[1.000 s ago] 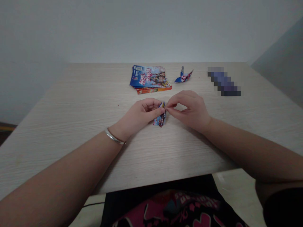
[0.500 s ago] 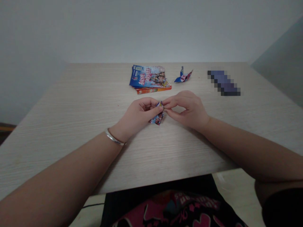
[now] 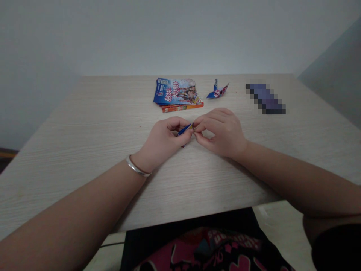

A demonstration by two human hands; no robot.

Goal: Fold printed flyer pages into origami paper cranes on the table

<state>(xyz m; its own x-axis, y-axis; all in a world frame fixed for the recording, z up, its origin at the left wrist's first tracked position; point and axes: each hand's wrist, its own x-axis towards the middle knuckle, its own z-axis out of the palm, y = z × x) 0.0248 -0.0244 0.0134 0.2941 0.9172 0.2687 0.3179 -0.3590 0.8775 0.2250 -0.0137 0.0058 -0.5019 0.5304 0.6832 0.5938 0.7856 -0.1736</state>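
Pinching a small folded paper between them, the left hand and right hand meet fingertip to fingertip above the table

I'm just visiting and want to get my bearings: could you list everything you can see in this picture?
small folded paper: one, mostly blue, pinched between both hands, mid table
printed sheets: small stack, blue on top, orange-red beneath, far middle of the table
folded paper figure: one, blue and red, just right of the stack
blurred object: one, purplish, far right; cannot tell what it is
table: one, pale wood
bracelet: one, silver, left wrist
clothing: dark with pink print, bottom edge
left hand: pinching the paper
right hand: pinching the paper
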